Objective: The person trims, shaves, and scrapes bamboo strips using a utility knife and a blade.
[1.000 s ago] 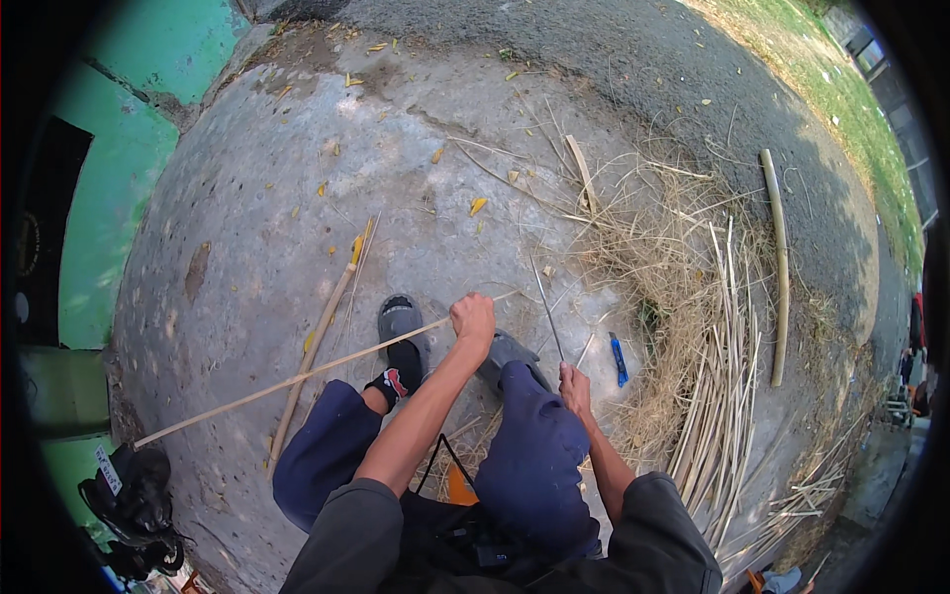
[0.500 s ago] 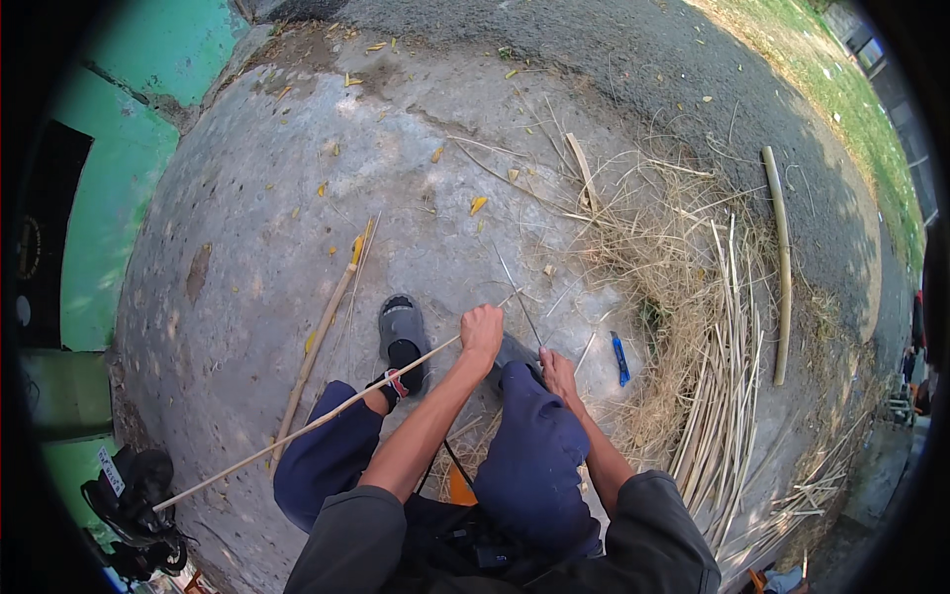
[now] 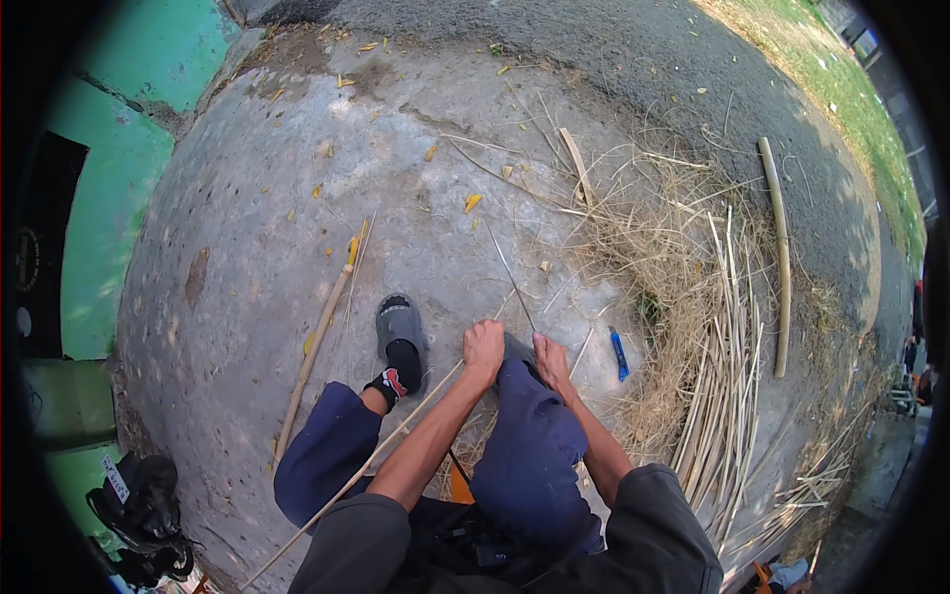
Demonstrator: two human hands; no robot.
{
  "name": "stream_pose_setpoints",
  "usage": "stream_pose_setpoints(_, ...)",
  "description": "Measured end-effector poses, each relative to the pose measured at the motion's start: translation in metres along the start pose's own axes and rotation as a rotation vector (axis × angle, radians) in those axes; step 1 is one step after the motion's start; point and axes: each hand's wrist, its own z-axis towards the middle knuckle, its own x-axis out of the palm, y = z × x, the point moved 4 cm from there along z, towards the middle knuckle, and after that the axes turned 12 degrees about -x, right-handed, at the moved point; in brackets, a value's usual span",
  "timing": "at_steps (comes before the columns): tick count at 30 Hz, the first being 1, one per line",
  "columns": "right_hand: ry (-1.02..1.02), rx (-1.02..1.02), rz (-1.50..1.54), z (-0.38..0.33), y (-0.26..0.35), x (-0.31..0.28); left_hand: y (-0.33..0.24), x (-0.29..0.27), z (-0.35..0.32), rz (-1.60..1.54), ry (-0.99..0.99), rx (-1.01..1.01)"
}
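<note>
My left hand [image 3: 483,348] is closed round a thin bamboo strip [image 3: 404,428]. The strip slants from beyond the fist down past my left forearm to the lower edge. Its short far end shows just past my knuckles. Close on the right, my right hand [image 3: 550,356] grips a knife [image 3: 513,275] with a long, narrow blade pointing forward and a little left. The knife's handle is hidden in the fingers. The blade lies beside the strip's far end; I cannot tell whether they touch. Both hands are over my right leg in dark blue trousers [image 3: 529,445].
A blue box cutter [image 3: 618,354] lies right of my hands. Beyond it are fibre shavings [image 3: 658,238], a bundle of bamboo strips [image 3: 717,396] and a bamboo pole [image 3: 777,257]. Another pole [image 3: 322,337] lies left of my sandalled foot [image 3: 400,332]. A black bag [image 3: 143,505] sits lower left.
The bamboo strip's near end has swung from the left side toward the lower edge, closer to my body. My left hand has come slightly nearer; my right hand and knife have shifted slightly forward and left.
</note>
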Motion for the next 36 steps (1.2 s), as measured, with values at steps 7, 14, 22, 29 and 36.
stream_pose_setpoints(7,0.064,-0.059,-0.081,0.033,-0.012,0.000,0.003,0.003,-0.002,-0.011,0.044,-0.032)
stream_pose_setpoints(14,0.101,-0.087,-0.088,0.032,-0.006,0.002,0.002,0.027,-0.009,0.022,0.062,0.029)
stream_pose_setpoints(22,0.180,-0.121,-0.164,0.053,0.008,0.004,0.016,0.056,-0.023,-0.001,0.032,-0.042)
stream_pose_setpoints(29,0.263,-0.124,-0.251,0.065,-0.009,0.003,0.012,0.062,-0.023,-0.069,0.206,-0.105)
stream_pose_setpoints(36,0.266,-0.118,-0.281,0.063,-0.020,-0.008,0.000,0.078,-0.013,-0.338,0.390,-0.226)
